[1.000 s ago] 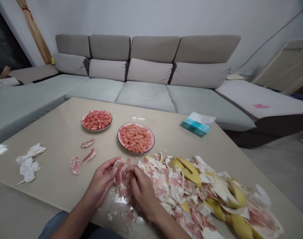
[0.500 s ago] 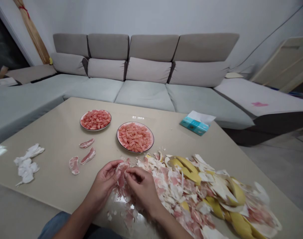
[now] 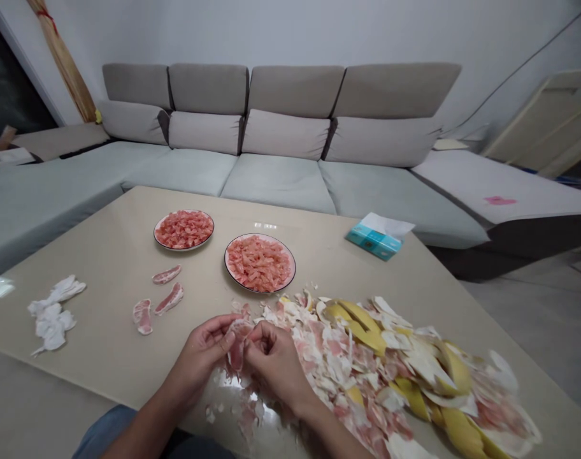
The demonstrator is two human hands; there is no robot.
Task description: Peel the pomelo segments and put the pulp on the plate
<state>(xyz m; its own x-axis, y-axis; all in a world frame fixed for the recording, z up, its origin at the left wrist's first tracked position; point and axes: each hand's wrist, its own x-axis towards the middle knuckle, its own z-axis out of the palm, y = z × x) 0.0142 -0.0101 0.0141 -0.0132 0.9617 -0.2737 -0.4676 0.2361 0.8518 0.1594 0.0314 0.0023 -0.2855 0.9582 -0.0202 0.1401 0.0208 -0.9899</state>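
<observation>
My left hand (image 3: 202, 357) and my right hand (image 3: 276, 362) meet over the near edge of a beige table (image 3: 109, 255). Both pinch one pink pomelo segment (image 3: 236, 344) between their fingertips. Just to the right lies a big heap of peel (image 3: 390, 370), yellow rind and white pith mixed with pink membrane. Two plates of peeled pink flesh stand behind the hands, one plate (image 3: 260, 263) in the middle and a second plate (image 3: 184, 230) to its left. Three unpeeled segments (image 3: 157, 299) lie on the table to the left of my hands.
Crumpled white tissues (image 3: 51, 312) lie near the table's left edge. A teal tissue pack (image 3: 379, 237) sits at the far right of the table. A grey sectional sofa (image 3: 281, 146) wraps round behind it. Small peel scraps litter the table under my hands.
Both hands drew slightly closer to me and closer together on the segment; the right fingers curled in tighter. The camera view shifted a little.
</observation>
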